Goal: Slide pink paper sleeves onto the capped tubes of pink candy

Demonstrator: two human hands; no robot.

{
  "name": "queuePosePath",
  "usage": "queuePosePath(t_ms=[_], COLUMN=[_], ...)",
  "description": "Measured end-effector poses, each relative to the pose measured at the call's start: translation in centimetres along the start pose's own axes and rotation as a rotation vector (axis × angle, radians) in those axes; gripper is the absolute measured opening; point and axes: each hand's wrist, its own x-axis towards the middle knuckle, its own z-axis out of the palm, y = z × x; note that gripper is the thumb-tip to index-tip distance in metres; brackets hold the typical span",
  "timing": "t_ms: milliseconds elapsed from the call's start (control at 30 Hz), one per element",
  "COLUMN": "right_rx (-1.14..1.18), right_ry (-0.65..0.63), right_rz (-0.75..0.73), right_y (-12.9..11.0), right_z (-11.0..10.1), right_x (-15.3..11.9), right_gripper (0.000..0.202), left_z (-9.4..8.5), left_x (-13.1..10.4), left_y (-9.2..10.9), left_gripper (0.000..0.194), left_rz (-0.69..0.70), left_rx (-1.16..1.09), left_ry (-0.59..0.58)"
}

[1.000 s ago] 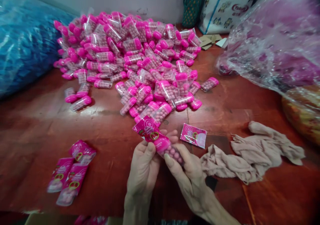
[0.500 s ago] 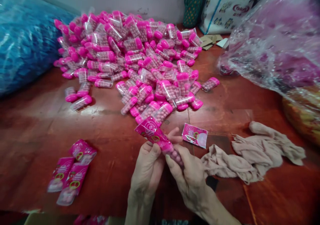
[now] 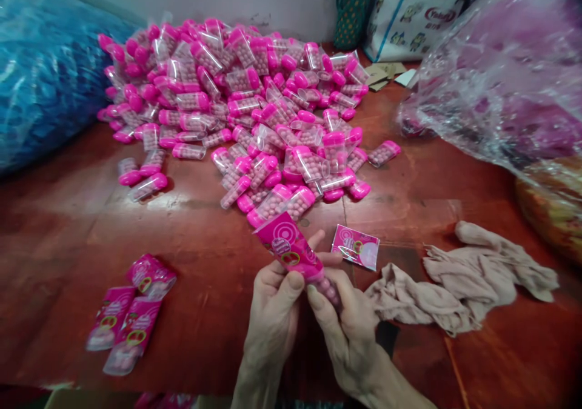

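A pink printed plastic sleeve (image 3: 288,245) is partly over a clear container of small pink candy balls (image 3: 328,288), between my two hands. My left hand (image 3: 273,306) pinches the sleeve's lower left side with its thumb in front, while some of its fingers reach out behind. Around the container's bare end, my right hand (image 3: 348,321) is closed, its thumb at the sleeve's edge. Just beyond lies a flat printed sleeve (image 3: 355,246). Several sleeved containers (image 3: 131,336) rest on the table to the left.
A large heap of pink-capped candy containers (image 3: 240,103) covers the back of the reddish table (image 3: 195,300). A beige cloth (image 3: 468,282) lies at right. Plastic bags, one blue (image 3: 45,76) and one with pink contents (image 3: 504,88), flank the heap. Cardboard pieces (image 3: 382,76) lie behind.
The sleeve in my hands has turned to show more of its printed front and has moved slightly right. Both hands keep hold and have shifted slightly. The heap is unchanged.
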Motion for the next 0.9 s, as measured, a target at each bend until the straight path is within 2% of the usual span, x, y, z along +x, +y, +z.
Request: queuePosePath(t_ms=[133, 267, 367, 500, 600, 800, 900], right_rx=[0.016, 0.127, 0.287, 0.44, 0.458, 0.297, 0.263], right_ry=[0.029, -0.067, -0.14, -0.173, -0.146, -0.103, -0.091], right_rz=[0.01, 0.154, 0.251, 0.319, 0.297, 0.136, 0.1], right_y=[0.3, 0.3, 0.1, -0.1, -0.2, 0.4, 0.6], right_z=[0.0, -0.2, -0.2, -0.1, -0.1, 0.2, 0.6], right_x=[-0.2, 0.3, 0.6, 0.7, 0.6, -0.6, -1.0], right_gripper=[0.015, 0.01, 0.016, 0.021, 0.02, 0.012, 0.011], left_z=[0.4, 0.4, 0.1, -0.1, 0.3, 1.9, 1.9], left_x=[-0.1, 0.0, 0.3, 0.3, 0.0, -1.2, -1.7], left_y=[-0.2, -0.2, -0.1, -0.1, -0.3, -1.0, -1.3], left_gripper=[0.013, 0.021, 0.032, 0.031, 0.029, 0.019, 0.021], left_rz=[-0.005, 0.019, 0.076, 0.078, 0.064, 0.116, 0.118], left_rx=[-0.002, 0.008, -0.01, -0.027, -0.035, -0.007, 0.007], left_ry=[-0.028, 0.026, 0.079, 0.08, 0.08, 0.176, 0.192])
